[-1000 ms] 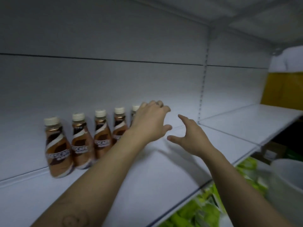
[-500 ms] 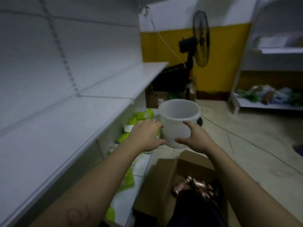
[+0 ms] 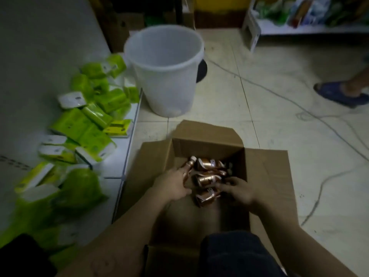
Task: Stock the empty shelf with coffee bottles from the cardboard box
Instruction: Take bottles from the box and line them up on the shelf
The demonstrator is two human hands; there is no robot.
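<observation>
The open cardboard box sits on the floor below me. Several brown coffee bottles lie on their sides in its far half. Both my hands are down inside it. My left hand has its fingers spread, with the fingertips resting on the leftmost bottle and the thumb apart from them. My right hand curls its fingers over the bottles at the right; whether it grips one is hidden. The shelf with the stocked bottles is out of view.
A white plastic bucket stands just beyond the box. Green and white packs crowd the low shelf on the left. Cables run across the tiled floor, and another person's foot in a blue sandal is at the right.
My view has swung from the shelf and its row of bottles down to the floor. Both hands have left the shelf and dropped into the box onto the bottles.
</observation>
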